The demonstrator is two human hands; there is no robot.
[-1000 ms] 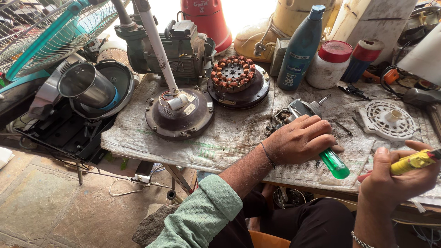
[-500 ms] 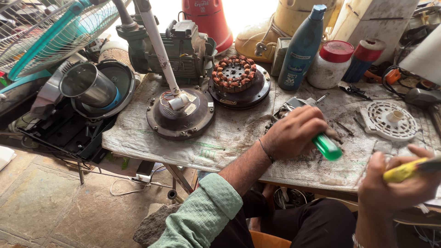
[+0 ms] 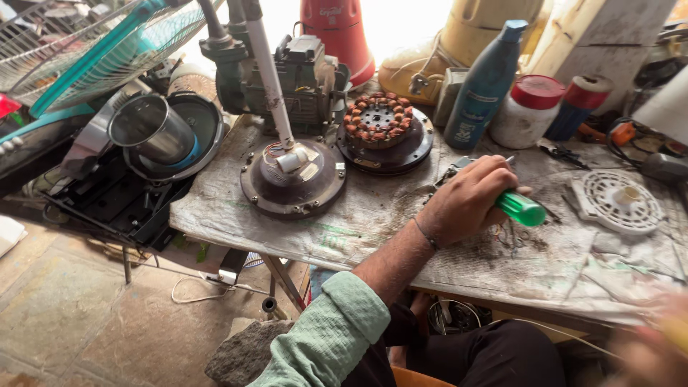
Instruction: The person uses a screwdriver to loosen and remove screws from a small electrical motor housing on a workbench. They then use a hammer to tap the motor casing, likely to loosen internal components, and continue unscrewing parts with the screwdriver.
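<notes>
My left hand point(image 3: 466, 204) rests on the worn, paper-covered worktable point(image 3: 358, 222) and is closed around a green-handled screwdriver point(image 3: 522, 208). The handle sticks out to the right and the tip is hidden under my fingers, near small metal parts. My right hand point(image 3: 648, 351) is a blur at the bottom right corner, with a yellow-handled tool point(image 3: 677, 333) in it. To the left of my left hand lies a brown round fan motor cover point(image 3: 294, 183) with a white rod rising from it. Behind sits a stator with copper windings point(image 3: 378, 118).
A blue bottle point(image 3: 484, 82), a white jar with a red lid point(image 3: 528, 111) and a white round grille point(image 3: 618, 201) stand at the back right. A steel cup point(image 3: 150, 129), a fan guard point(image 3: 86, 43) and a pump motor point(image 3: 304, 72) crowd the left. Stone floor lies below.
My left hand slid slightly away from me across the table with the green screwdriver. My right hand dropped toward the bottom right corner and blurred.
</notes>
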